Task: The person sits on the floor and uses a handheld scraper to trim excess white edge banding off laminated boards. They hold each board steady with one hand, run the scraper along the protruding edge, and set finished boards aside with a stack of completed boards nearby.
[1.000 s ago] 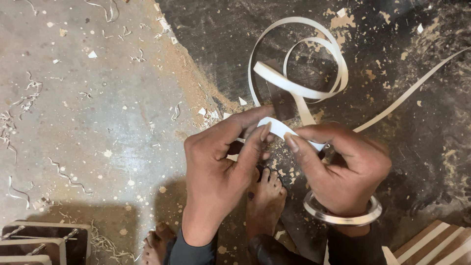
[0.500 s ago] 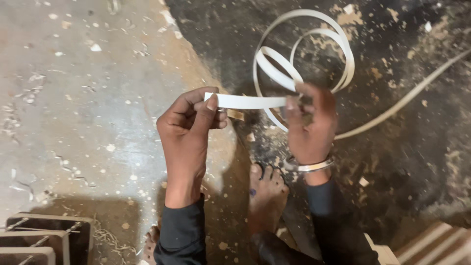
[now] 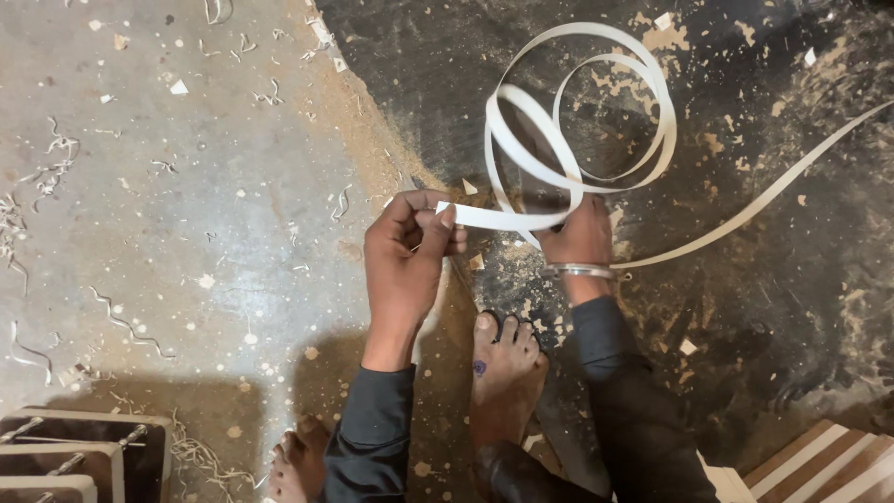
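- Two bare feet sit closest to the camera, one flat on the floor between the forearms, the other poking in at the bottom edge; dark long sleeves run up from there.
- Bottom corners have stacked wooden pieces: dark boards with pale edges on the left, striped brown-and-white ones on the right.
- Left hand is pinching the free end of a white strip, thumb under and fingertips curled over the top, so the end stays flat and doesn't spring back.
- Right hand is closed around the same strip a bit further along (can't see the fingers, they're tucked underneath), and there's a metal bangle on that wrist. The short stretch between the two hands looks pulled straight, held just above the floor.
- Past the right hand the strip goes into loose springy loops, thin, smooth and bendy like plastic edging tape, and one long tail runs off to the right edge.
- Floor is pale dusty concrete on the left, dark and grimy on the right, with sawdust and curly wood shavings scattered all over.
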